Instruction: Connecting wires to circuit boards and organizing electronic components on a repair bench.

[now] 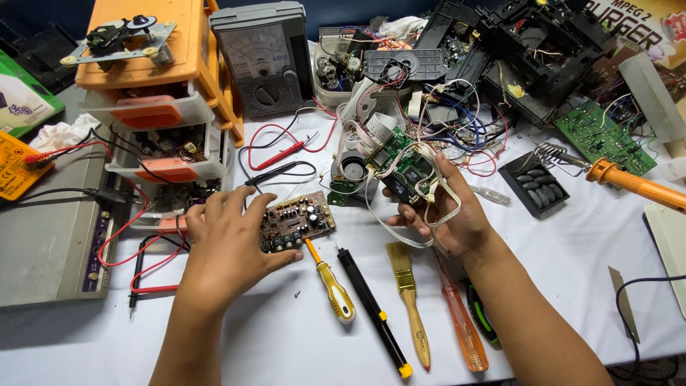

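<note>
Two circuit boards in hand, frame centre.
Left hand (225, 239) clamps brown circuit board (296, 220); right hand (446, 214) clamps green circuit board (407, 166) above white surface (572, 243).

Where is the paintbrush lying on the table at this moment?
In the head view, the paintbrush lies low and just right of centre on the white table, between the black pen tool and the orange screwdriver, below the right hand.
</note>
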